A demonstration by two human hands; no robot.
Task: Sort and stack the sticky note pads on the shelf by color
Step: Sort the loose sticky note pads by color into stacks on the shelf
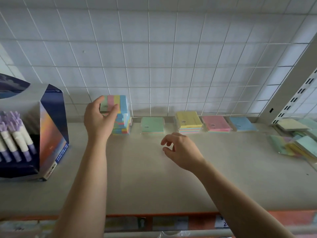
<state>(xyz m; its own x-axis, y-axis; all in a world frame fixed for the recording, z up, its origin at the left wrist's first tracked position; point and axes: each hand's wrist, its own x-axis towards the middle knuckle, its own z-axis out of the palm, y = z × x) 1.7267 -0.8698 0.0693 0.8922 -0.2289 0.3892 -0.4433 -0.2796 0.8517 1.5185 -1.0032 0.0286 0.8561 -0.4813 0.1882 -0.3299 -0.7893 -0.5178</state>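
My left hand [99, 117] grips a striped multicolour pad [114, 103] at the top of a tall stack of striped pads [122, 125] near the back of the shelf [154, 177]. My right hand [178, 150] hovers over the bare shelf with fingers loosely curled, holding nothing, just in front of a green pad [152, 125]. To the right along the back lie a yellow-topped stack [188, 120], a pink pad [216, 124] and a blue pad [242, 123].
A display box of purple and white pens [30, 134] stands at the left. A loose heap of pastel pads [296, 140] lies at the right edge. A wire grid panel [171, 66] backs the shelf. Price labels run along the orange front edge [154, 215].
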